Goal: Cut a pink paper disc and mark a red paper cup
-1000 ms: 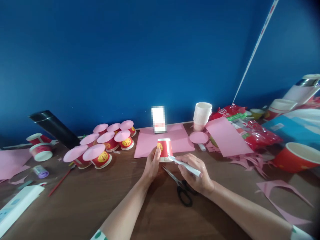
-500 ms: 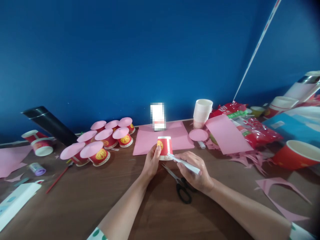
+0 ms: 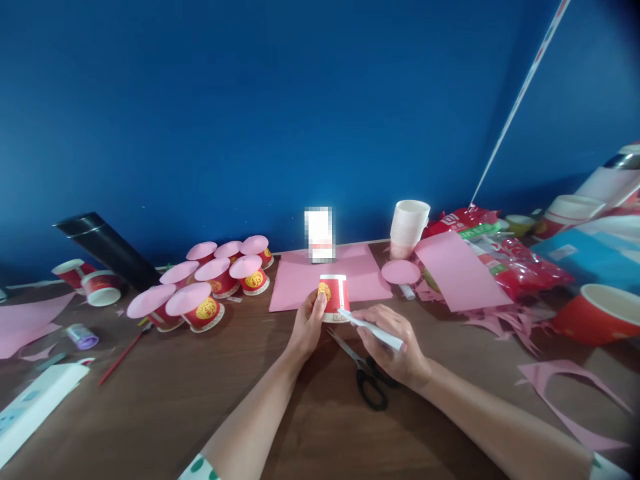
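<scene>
My left hand [image 3: 309, 325] grips a red paper cup [image 3: 335, 297] by its left side, thumb toward me. The cup is upside down, its white rim at the bottom, with a gold emblem and a white strip on its wall. In my right hand [image 3: 400, 343] is a white marker pen [image 3: 377, 332], its tip at the lower end of that white strip; I cannot tell whether it touches. Black-handled scissors [image 3: 367, 373] lie open on the table below the cup, partly hidden by my right hand. Pink paper sheets [image 3: 295, 280] lie behind the cup.
Several red cups with pink paper discs [image 3: 213, 270] stand on the left, near a black flask [image 3: 107, 247]. At the back right are stacked white cups [image 3: 409, 230] and red plastic packets [image 3: 525, 263]. Pink scraps [image 3: 550, 393] and a white power strip [image 3: 40, 407] lie nearer.
The whole view has shifted slightly, so things sit a little farther right. Both hands keep their hold on the cup and the marker pen, with the tip near the same spot.
</scene>
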A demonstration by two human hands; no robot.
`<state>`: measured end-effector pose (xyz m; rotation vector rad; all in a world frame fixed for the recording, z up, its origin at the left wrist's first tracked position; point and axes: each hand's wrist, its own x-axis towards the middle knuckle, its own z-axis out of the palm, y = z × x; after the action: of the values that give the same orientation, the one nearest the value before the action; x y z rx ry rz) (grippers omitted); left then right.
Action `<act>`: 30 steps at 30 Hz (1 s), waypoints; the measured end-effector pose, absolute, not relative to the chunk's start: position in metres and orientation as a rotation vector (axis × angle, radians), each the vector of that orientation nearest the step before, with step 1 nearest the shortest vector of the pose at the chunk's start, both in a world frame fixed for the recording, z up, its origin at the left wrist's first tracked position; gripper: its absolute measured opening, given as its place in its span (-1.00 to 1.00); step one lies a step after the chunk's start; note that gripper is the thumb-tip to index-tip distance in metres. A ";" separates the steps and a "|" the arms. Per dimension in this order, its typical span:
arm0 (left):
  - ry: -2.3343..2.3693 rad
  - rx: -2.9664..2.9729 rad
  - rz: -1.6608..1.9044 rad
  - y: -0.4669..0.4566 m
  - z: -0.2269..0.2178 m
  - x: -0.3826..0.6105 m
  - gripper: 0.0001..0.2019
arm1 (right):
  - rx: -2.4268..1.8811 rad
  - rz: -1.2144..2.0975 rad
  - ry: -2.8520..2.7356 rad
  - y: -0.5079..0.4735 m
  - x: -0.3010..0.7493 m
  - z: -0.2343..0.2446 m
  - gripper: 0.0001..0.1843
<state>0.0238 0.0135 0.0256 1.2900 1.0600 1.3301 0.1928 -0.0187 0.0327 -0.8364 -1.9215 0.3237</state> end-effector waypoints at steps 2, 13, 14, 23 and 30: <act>1.061 1.273 1.336 0.014 0.024 0.024 -0.70 | -0.833 0.322 -1.902 -0.020 0.193 0.034 -0.83; 1.050 1.305 1.329 0.015 0.024 0.023 -0.69 | -0.811 0.351 -1.838 -0.021 0.194 0.038 -0.81; 1.044 1.300 1.328 0.015 0.023 0.023 -0.68 | -0.801 0.346 -1.838 -0.021 0.194 0.038 -0.81; 1.073 1.271 1.328 0.017 0.019 0.024 -0.69 | -0.809 0.355 -1.856 -0.019 0.196 0.035 -0.81; 1.068 1.337 1.317 0.013 0.027 0.024 -0.69 | -0.796 0.319 -1.880 -0.018 0.193 0.034 -0.78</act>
<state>0.0241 0.0131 0.0271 1.3366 1.0684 1.3167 0.1932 -0.0178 0.0336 -0.7957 -1.8798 0.3187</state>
